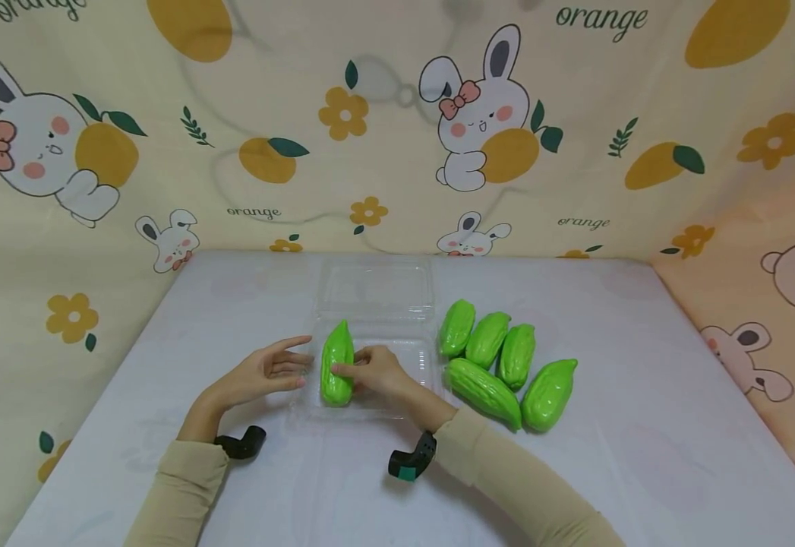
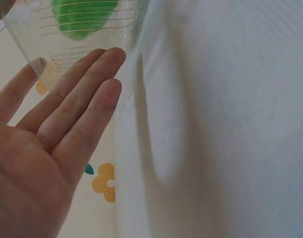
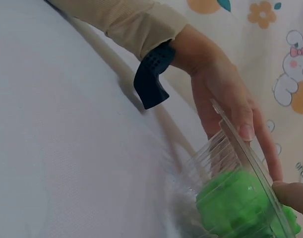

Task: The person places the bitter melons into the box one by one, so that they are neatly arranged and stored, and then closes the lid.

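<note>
A glossy green bitter melon (image 1: pixel 337 372) with a pointed tip lies lengthwise at the left side of a clear plastic clamshell box (image 1: pixel 397 410). My right hand (image 1: pixel 385 372) reaches into the box and grips this melon, thumb on top; in the right wrist view only a thumb (image 3: pixel 294 196) shows at the edge. Just outside the box's left wall is my left hand (image 1: pixel 260 372), its fingers extended. In the left wrist view the left hand (image 2: pixel 57 119) has its fingertips close by the ridged box wall; whether they touch it I cannot tell.
Several more bitter melons (image 1: pixel 484 384) lie grouped on the white tablecloth (image 1: pixel 643 456) right of the box. The box's lid (image 1: pixel 375 287) is folded back, away from me. Behind the table hangs a cream cloth (image 1: pixel 383 175) printed with rabbits and oranges.
</note>
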Tool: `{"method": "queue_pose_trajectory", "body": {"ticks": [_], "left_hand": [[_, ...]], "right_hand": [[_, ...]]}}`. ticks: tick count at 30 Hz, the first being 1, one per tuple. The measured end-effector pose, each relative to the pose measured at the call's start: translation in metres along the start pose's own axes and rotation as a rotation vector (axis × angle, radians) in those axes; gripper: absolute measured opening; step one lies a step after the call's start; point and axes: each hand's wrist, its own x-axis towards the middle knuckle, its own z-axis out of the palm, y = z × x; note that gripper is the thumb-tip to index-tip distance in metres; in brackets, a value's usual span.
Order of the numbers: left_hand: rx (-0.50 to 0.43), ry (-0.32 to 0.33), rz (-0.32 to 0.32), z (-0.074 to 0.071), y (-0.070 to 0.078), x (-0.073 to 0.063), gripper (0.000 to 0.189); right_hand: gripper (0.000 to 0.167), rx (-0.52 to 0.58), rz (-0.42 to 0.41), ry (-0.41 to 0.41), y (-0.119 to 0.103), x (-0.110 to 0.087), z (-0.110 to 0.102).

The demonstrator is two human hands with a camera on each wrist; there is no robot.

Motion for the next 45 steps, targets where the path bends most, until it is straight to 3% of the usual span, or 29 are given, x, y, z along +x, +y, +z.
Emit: {"method": "queue_pose_trajectory", "body": {"ticks": [23,39,45], "left_hand": [[0.004,0.012,-0.024,0.002,-0.001,0.0,0.076],[0.038,0.019,-0.003,0.0,0.001,-0.001,0.075],[0.029,0.013,-0.004,0.001,-0.002,-0.001,0.075]], "right_hand": [[0.052,0.068,-0.033,-0.008,0.006,-0.01,-0.01],[0.041,0.108,-0.167,0.008,0.006,-0.044,-0.031],[0.04,0.18,-0.191,0.02,0.013,-0.058,-0.04]]}}
